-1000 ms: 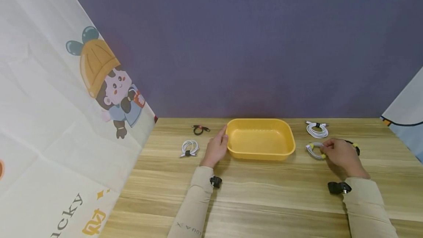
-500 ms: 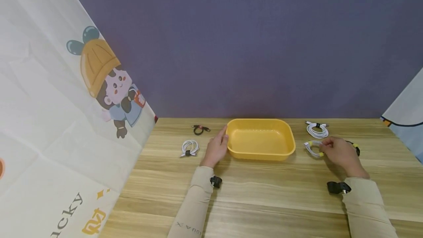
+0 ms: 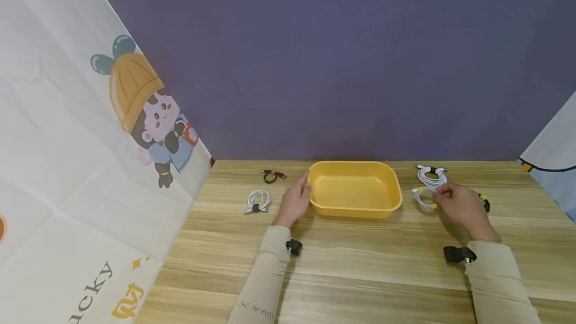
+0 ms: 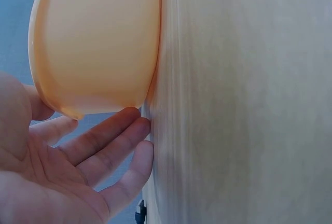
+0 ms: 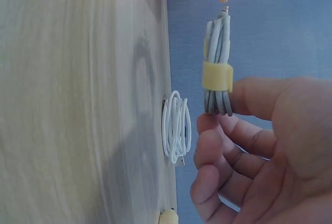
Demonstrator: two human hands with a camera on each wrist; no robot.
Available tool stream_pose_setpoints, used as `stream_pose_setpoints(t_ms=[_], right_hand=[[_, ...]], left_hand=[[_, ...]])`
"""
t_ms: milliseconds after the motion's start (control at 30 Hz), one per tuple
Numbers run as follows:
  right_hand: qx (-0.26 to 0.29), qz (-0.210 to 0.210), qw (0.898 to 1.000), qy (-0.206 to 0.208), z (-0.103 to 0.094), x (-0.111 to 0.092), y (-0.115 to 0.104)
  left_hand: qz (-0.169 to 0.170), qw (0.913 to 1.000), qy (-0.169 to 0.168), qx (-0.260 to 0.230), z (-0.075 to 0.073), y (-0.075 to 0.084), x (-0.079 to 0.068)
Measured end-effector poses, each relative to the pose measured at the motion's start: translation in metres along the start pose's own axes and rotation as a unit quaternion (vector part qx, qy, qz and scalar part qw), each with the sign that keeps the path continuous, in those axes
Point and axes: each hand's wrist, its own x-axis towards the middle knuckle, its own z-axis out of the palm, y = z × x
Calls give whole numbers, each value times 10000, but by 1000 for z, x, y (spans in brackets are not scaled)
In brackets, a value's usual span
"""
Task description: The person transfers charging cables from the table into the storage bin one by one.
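Note:
My right hand (image 3: 463, 208) pinches a coiled white-grey cable (image 3: 422, 197) with yellow ties between thumb and fingertips. The right wrist view shows this cable (image 5: 218, 63) lifted off the table, its metal plug toward the yellow tray. My left hand (image 3: 293, 203) rests against the left end of that yellow plastic tray (image 3: 355, 212). Its fingers (image 4: 106, 136) lie fairly straight along the tray's outer wall, and the thumb is at the rim. No cable lies inside the tray.
Behind the right hand lies a white coiled cable (image 3: 433, 179) with a black tie. A black cable (image 3: 486, 204) with a yellow tie is partly hidden by that hand. Left of the tray are a small black cable (image 3: 271, 177) and another white coil (image 3: 259, 201).
My right hand has raised the yellow-tied cable slightly and brought it a little toward the tray. The left hand and the tray have stayed in place.

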Motion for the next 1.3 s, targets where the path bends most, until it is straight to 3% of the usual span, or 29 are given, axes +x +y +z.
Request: stream_pose_setpoints(t_ms=[667,1300], right_hand=[[257,135,9996,75,-4,-4,-18],[416,-13,9985,353,1,-4,-32]], left_hand=[[9,10000,-10,-62,-1,0,-1],[-25,10000,27,-52,0,-1,0]])
